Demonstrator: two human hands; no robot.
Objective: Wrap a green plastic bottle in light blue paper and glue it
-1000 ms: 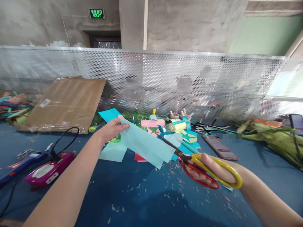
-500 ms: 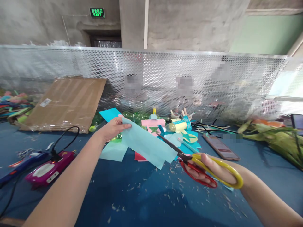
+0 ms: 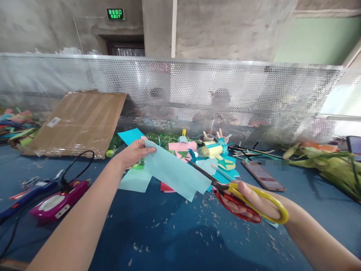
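Observation:
My left hand (image 3: 138, 152) pinches the upper left corner of a light blue sheet of paper (image 3: 172, 171), which slants down to the right above the table. My right hand (image 3: 248, 199) is wrapped through the handles of a pair of scissors (image 3: 272, 197), one yellow loop and one red. Their dark blades point up and left along the sheet's upper right edge; the lower blade is hidden behind or against the paper. Another light blue piece of paper (image 3: 135, 181) lies below my left hand. Behind the sheet are a pink roll (image 3: 183, 146) and a yellow-wrapped bottle (image 3: 212, 150).
On the blue table (image 3: 158, 233) are scattered scraps. A magenta power strip (image 3: 60, 203) with a cord lies left, before a leaning cardboard sheet (image 3: 79, 124). A phone (image 3: 263, 176) and green husks (image 3: 332, 169) lie right. A perforated metal screen (image 3: 191, 82) stands behind, with people beyond it.
The red handle loop has shifted slightly down and right, away from the yellow one. The paper and my left hand have hardly moved.

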